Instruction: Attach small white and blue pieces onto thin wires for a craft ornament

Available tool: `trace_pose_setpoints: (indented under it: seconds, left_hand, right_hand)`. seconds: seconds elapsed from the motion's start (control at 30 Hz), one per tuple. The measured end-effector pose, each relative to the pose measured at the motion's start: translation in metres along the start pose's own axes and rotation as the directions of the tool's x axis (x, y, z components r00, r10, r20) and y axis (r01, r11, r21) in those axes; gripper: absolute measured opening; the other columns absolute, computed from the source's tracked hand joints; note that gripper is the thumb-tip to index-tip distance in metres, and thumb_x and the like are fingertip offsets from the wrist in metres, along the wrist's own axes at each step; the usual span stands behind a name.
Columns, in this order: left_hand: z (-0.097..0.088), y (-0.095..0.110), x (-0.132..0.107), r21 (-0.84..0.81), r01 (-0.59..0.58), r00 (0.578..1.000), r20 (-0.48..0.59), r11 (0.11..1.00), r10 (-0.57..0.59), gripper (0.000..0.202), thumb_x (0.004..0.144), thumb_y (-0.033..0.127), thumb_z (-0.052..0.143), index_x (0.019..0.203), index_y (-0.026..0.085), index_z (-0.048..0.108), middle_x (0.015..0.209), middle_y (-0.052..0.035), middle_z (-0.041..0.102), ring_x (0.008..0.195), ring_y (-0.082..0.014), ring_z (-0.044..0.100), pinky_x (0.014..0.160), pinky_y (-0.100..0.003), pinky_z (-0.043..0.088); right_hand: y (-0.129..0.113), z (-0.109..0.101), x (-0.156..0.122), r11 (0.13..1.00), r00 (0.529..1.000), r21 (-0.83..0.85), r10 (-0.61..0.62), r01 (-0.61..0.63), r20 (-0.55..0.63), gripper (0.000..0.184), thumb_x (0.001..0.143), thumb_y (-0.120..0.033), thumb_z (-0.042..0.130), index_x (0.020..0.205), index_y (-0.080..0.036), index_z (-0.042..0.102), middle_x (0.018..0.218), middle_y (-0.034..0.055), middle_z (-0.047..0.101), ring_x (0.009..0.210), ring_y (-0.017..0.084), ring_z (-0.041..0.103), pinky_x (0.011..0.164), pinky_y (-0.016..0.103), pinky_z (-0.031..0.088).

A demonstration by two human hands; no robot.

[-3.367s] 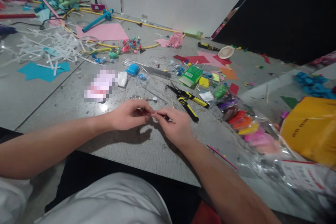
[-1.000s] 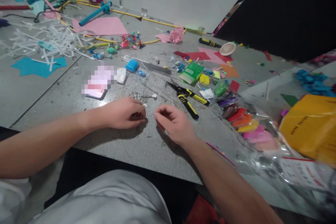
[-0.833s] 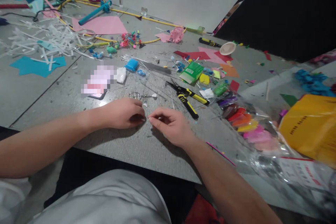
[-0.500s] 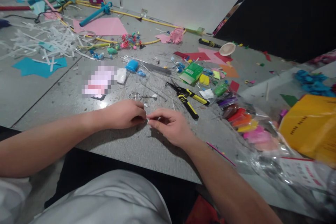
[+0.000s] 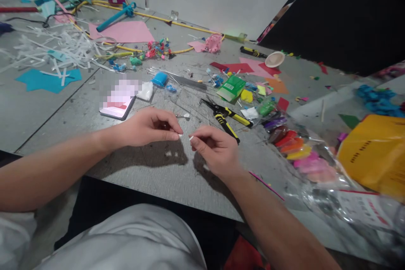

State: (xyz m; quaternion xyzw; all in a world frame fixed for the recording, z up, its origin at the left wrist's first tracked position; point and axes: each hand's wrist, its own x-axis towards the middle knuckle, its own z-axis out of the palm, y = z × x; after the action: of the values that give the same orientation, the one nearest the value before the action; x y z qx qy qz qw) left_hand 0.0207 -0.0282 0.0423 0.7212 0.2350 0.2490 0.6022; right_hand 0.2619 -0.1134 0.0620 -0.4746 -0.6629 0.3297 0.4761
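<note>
We take the pliers (image 5: 220,113) as the reference for every position. We locate the first white piece (image 5: 180,135) to the left of the pliers and nearer the wearer, at the fingertips of the left hand (image 5: 152,126). We locate the second white piece (image 5: 191,138) also left of the pliers but closer to them, at the fingertips of the right hand (image 5: 217,149). The two pieces are near each other but apart, and both are raised above the table (image 5: 152,173). We observe that the first piece is too small for its shape to be read; the second is slightly elongated, with its end projecting from the grip. We cannot determine the material of either. The table is grey, flat and scratched. The pliers have dark pointed jaws and black handles with yellow inlays, spread apart. Beyond the pliers lies a flat green packet (image 5: 231,88); to their left, past the left hand, lies a phone (image 5: 116,111) with rounded corners. We find the left hand in a narrow pinch, thumb and forefinger on the first piece. The right hand pinches the second piece likewise, its other fingers curled; we cannot tell whether it touches the lower handle of the pliers
</note>
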Motion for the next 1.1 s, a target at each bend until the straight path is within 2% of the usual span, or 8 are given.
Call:
trace_pose_setpoints:
  seconds: [0.1, 0.2, 0.27, 0.37, 0.5, 0.67, 1.1]
  left_hand:
    - [0.008, -0.001, -0.001, -0.172, 0.032, 0.999, -0.024, 0.985, -0.036, 0.037, 0.099, 0.045, 0.114, 0.101, 0.016, 0.090, 0.100, -0.0046, 0.082, 0.090, -0.0184, 0.073, 0.087, -0.033, 0.060]
    - [0.019, -0.006, -0.001, -0.308, 0.075, 0.995, -0.035, 0.948, -0.090, 0.047, 0.090, 0.051, 0.122, 0.097, 0.017, 0.090, 0.097, -0.0026, 0.081, 0.089, -0.0174, 0.073, 0.088, -0.032, 0.062]
    - [0.026, -0.010, -0.003, -0.387, 0.122, 0.990, -0.023, 0.914, -0.141, 0.056, 0.083, 0.058, 0.126, 0.095, 0.018, 0.089, 0.095, -0.0024, 0.081, 0.086, -0.0167, 0.072, 0.085, -0.031, 0.061]
    - [0.034, -0.015, -0.006, -0.467, 0.178, 0.980, 0.002, 0.866, -0.200, 0.061, 0.079, 0.066, 0.126, 0.095, 0.019, 0.090, 0.092, -0.0018, 0.080, 0.081, -0.0157, 0.067, 0.078, -0.029, 0.057]
    - [0.038, -0.017, -0.009, -0.500, 0.178, 0.982, 0.032, 0.847, -0.187, 0.057, 0.082, 0.067, 0.126, 0.094, 0.021, 0.093, 0.089, -0.0012, 0.079, 0.079, -0.0149, 0.065, 0.073, -0.028, 0.052]
    - [0.039, -0.015, -0.009, -0.496, 0.144, 0.988, 0.029, 0.856, -0.149, 0.056, 0.084, 0.066, 0.125, 0.091, 0.021, 0.093, 0.090, -0.0013, 0.079, 0.083, -0.0163, 0.068, 0.080, -0.030, 0.056]
    - [0.041, -0.015, -0.009, -0.496, 0.179, 0.982, 0.036, 0.850, -0.186, 0.057, 0.081, 0.067, 0.125, 0.090, 0.022, 0.093, 0.088, -0.0011, 0.078, 0.080, -0.0161, 0.066, 0.078, -0.030, 0.053]
  right_hand:
    - [-0.008, 0.000, -0.006, 0.987, 0.997, -0.137, -0.081, 0.078, -0.011, 0.012, 0.086, -0.030, 0.055, 0.085, -0.023, 0.064, 0.065, -0.0017, 0.062, 0.054, 0.011, 0.058, 0.054, 0.026, 0.048]
    - [-0.017, 0.001, -0.011, 0.928, 0.977, -0.305, -0.212, 0.212, 0.034, 0.012, 0.088, -0.026, 0.049, 0.091, -0.025, 0.061, 0.069, -0.0007, 0.063, 0.058, 0.013, 0.060, 0.056, 0.027, 0.049]
    - [-0.021, 0.001, -0.012, 0.886, 0.957, -0.361, -0.279, 0.290, 0.084, 0.013, 0.089, -0.023, 0.047, 0.092, -0.024, 0.059, 0.071, -0.0002, 0.063, 0.061, 0.014, 0.061, 0.058, 0.027, 0.049]
    - [-0.022, 0.002, -0.013, 0.849, 0.936, -0.395, -0.318, 0.351, 0.148, 0.011, 0.088, -0.021, 0.045, 0.092, -0.023, 0.056, 0.070, -0.0005, 0.061, 0.061, 0.014, 0.061, 0.058, 0.027, 0.048]
    - [-0.019, 0.004, -0.013, 0.823, 0.919, -0.409, -0.340, 0.393, 0.199, 0.009, 0.087, -0.019, 0.046, 0.091, -0.021, 0.054, 0.071, 0.0005, 0.061, 0.065, 0.015, 0.062, 0.059, 0.027, 0.049]
    - [-0.019, 0.005, -0.014, 0.804, 0.906, -0.417, -0.377, 0.423, 0.192, 0.009, 0.088, -0.018, 0.045, 0.093, -0.023, 0.051, 0.073, 0.0003, 0.061, 0.069, 0.016, 0.063, 0.060, 0.027, 0.049]
    - [-0.020, 0.008, -0.016, 0.801, 0.903, -0.419, -0.389, 0.429, 0.181, 0.013, 0.087, -0.015, 0.046, 0.094, -0.023, 0.054, 0.075, 0.0018, 0.064, 0.068, 0.017, 0.064, 0.059, 0.028, 0.051]
